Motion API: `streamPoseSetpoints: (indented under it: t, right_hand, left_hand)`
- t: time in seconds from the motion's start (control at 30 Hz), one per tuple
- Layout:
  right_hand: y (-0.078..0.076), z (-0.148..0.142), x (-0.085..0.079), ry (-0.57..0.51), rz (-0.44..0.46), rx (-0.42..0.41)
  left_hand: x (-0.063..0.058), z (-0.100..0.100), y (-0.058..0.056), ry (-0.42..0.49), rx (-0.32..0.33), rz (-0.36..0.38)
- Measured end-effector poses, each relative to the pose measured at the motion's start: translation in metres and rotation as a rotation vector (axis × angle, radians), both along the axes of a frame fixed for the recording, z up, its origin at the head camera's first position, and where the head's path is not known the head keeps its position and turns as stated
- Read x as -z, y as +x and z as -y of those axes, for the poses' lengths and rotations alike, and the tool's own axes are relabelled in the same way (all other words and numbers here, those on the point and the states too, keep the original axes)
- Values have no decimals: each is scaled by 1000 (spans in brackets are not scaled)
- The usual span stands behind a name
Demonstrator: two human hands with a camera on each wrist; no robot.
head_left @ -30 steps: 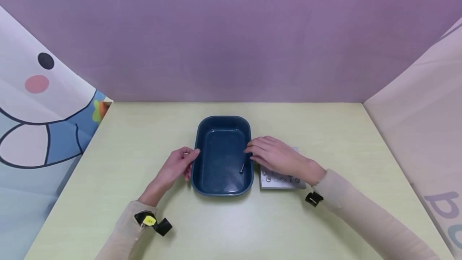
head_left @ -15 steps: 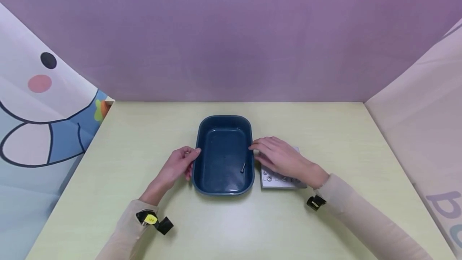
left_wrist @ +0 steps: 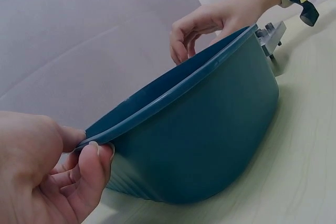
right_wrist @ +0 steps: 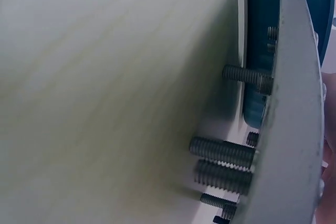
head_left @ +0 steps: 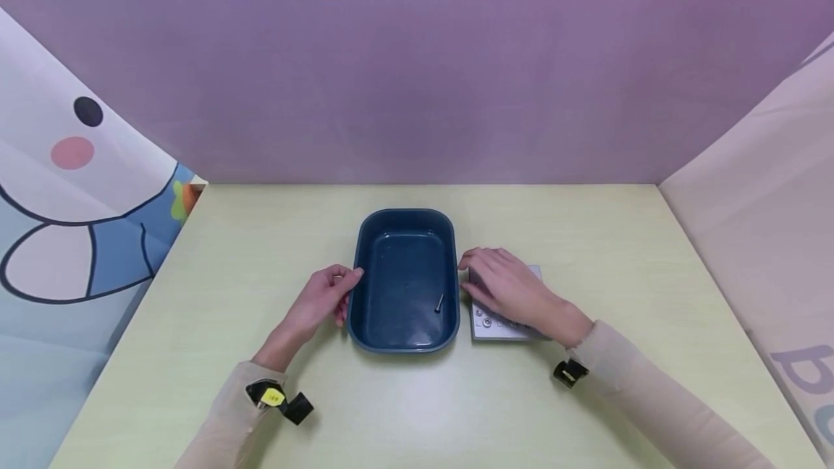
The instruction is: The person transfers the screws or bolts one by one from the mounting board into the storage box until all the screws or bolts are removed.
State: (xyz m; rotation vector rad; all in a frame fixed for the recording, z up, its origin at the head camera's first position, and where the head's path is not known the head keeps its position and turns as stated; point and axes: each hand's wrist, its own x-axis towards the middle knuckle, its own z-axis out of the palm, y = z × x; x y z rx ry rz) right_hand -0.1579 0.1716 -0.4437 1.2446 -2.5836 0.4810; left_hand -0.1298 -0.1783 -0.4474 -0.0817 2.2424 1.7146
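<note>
Pale tabletop (head_left: 417, 411), purple cloth (head_left: 417, 71) behind, cartoon cloth (head_left: 59, 255) on L w/ 1 pink spot (head_left: 72, 153), lettered cloth (head_left: 762, 223) on R

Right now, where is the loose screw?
In the head view, the screw lies inside the blue tray, near its right wall, left of the metal plate.

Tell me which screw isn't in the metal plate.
The loose screw lying on its side inside the blue tray, near its right wall; the other screws in view stick out from the metal plate.
</note>
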Motion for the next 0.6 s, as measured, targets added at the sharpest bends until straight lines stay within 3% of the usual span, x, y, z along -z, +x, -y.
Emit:
streamPoseSetpoints:
  t: [0.6]
  right_hand:
    - [0,-3,8,27,-27,-22]
  left_hand:
    - [1,-1,0,-4,-21,5]
